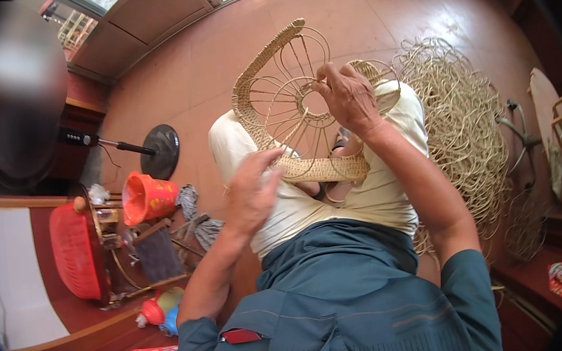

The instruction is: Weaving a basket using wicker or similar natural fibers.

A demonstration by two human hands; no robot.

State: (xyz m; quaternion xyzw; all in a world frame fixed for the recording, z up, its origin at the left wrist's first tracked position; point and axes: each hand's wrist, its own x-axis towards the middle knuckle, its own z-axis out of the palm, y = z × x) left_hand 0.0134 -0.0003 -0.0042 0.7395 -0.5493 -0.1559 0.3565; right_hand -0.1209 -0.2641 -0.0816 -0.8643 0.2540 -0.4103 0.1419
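Note:
A round straw-coloured weaving rests across my thighs. It has a small open ring in the middle, thin cord spokes and loops, and a broad braided rim; part of the right side is behind my hand. My right hand is over that right side, its fingers curled and pinching a straw cord beside the central ring. At the lower left of the rim is my left hand, slightly blurred, fingers stretched out and thumb apart. Its fingertips come close to the braid; whether they touch it I cannot tell.
A big heap of loose straw cord covers the floor at my right. To the left stand an orange bucket, a red plastic basket and a fan's round black base. A round wooden stool top is at the far right.

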